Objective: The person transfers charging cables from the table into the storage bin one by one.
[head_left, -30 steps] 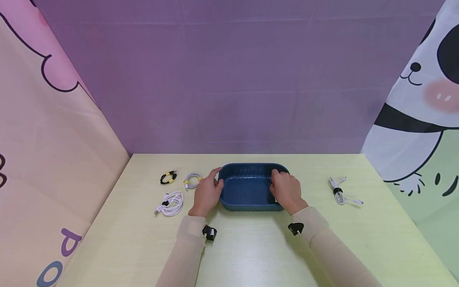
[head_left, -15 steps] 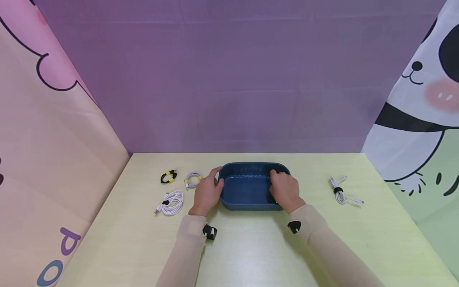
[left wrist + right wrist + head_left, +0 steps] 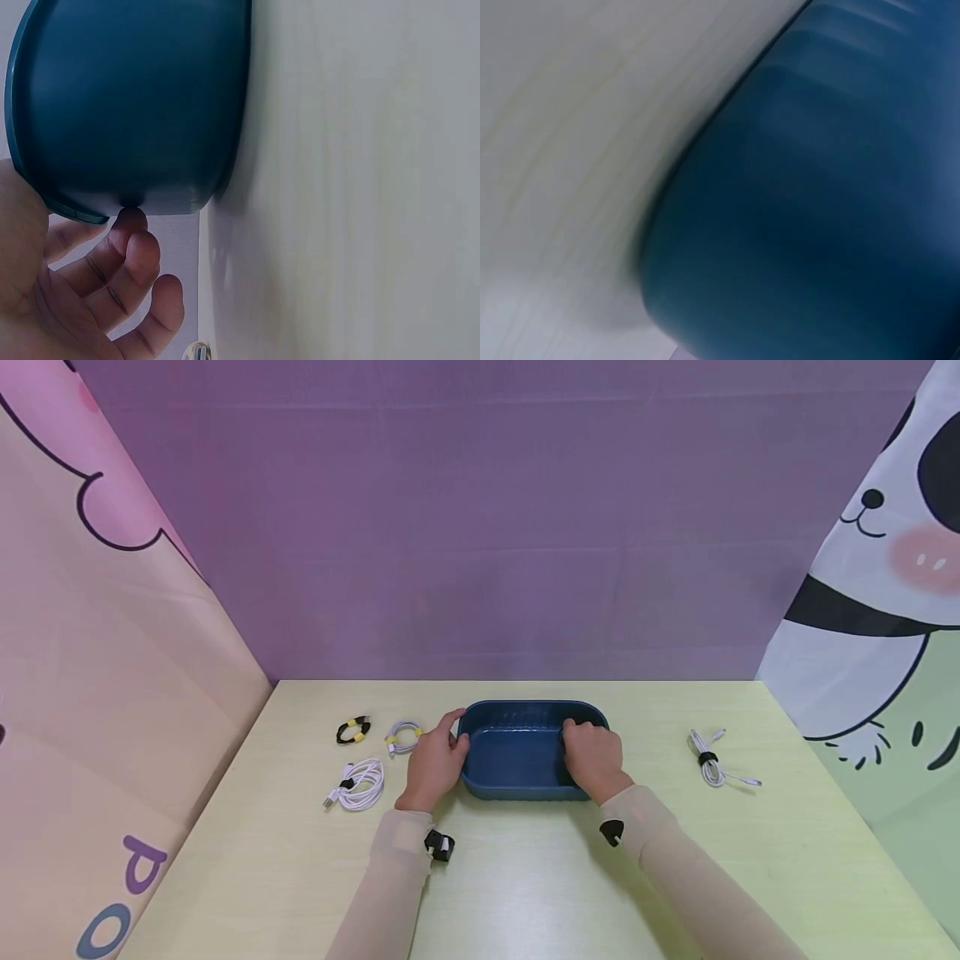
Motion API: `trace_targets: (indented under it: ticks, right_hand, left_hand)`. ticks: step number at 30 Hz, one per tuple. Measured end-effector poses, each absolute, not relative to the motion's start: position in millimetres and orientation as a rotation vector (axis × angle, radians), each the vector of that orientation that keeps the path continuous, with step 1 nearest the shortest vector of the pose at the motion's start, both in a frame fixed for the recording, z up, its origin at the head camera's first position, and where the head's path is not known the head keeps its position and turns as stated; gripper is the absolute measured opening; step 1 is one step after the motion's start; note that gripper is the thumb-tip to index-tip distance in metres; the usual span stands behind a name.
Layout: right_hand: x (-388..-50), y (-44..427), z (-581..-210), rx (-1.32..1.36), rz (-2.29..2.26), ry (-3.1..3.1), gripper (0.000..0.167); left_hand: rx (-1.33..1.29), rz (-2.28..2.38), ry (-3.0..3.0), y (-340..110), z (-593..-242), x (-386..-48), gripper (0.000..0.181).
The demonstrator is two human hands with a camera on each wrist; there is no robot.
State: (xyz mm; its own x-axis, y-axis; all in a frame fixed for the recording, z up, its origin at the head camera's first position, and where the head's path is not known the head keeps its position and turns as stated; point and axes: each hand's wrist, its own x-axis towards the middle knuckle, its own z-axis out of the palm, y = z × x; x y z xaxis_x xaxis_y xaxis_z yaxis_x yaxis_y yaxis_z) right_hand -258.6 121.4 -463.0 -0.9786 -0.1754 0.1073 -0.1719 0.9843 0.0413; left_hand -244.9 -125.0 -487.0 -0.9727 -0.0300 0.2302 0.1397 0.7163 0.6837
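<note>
A dark blue rectangular tray [image 3: 517, 794] stands at the back middle of the table. At its left end my left hand [image 3: 433, 766] grips the rim, thumb on the near side; the left wrist view shows curled fingers [image 3: 142, 259] of that hand against the tray's outer wall [image 3: 135, 97]. My right hand [image 3: 595, 760] reaches into the tray's right end, fingers down inside and mostly hidden. Whether it holds something there I cannot tell. Only the tray's outside [image 3: 802, 210] shows in the right wrist view, without the hand.
Left of the tray lie a black cable with yellow ties [image 3: 352, 730], a pale coiled cable with yellow ties [image 3: 403, 737] and a larger white cable coil [image 3: 367, 786]. A white cable with a black tie [image 3: 707, 759] lies on the right. A purple cloth [image 3: 510, 527] hangs behind the table.
My right hand has shifted slightly left inside the tray, its wrist turning a little. The left hand keeps its place on the rim.
</note>
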Motion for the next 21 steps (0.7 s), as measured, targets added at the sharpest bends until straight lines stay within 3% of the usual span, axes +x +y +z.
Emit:
trace_targets:
  ticks: [21]
  right_hand:
    - [-257.1,119.8,-462.9,0.29,-0.1,-2.988,0.01]
  left_hand:
    - [-0.087,-1.112,-2.701,-124.8,-486.4,-244.8,0.045]
